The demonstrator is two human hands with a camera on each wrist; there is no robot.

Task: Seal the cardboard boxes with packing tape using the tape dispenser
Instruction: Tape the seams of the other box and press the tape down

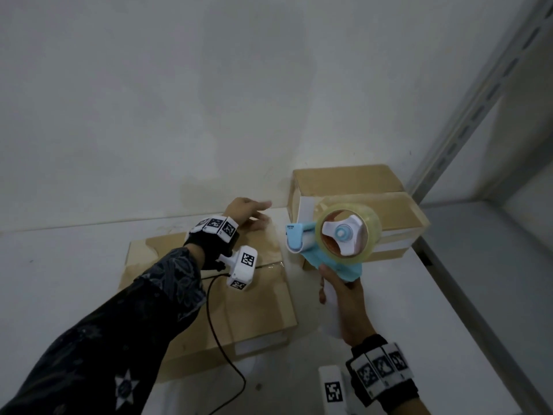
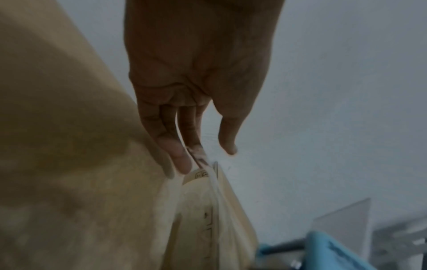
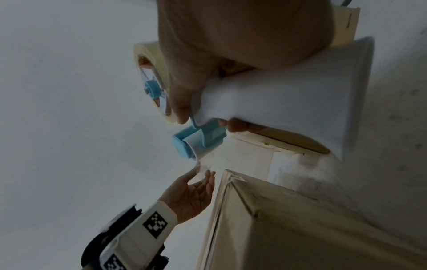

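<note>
My right hand (image 1: 344, 298) (image 3: 208, 118) grips the white handle of the blue tape dispenser (image 1: 311, 244) (image 3: 198, 140), held in the air between the two boxes. Its clear tape roll (image 1: 371, 232) (image 3: 148, 49) faces me. My left hand (image 1: 251, 212) (image 2: 203, 155) (image 3: 198, 188) reaches over the far right corner of the near cardboard box (image 1: 254, 310) (image 2: 57, 127) (image 3: 300, 228) with straight fingers. A strip of clear tape (image 2: 213, 184) (image 3: 203, 164) runs from the dispenser's roller to those fingertips and clings to them. The thumb stands apart.
A second cardboard box (image 1: 344, 179) lies at the back right against the wall, partly behind the roll. Both boxes sit on a white shelf (image 1: 59, 265). A grey metal upright (image 1: 478, 100) rises at the right. A black cable (image 1: 221, 348) trails over the near box.
</note>
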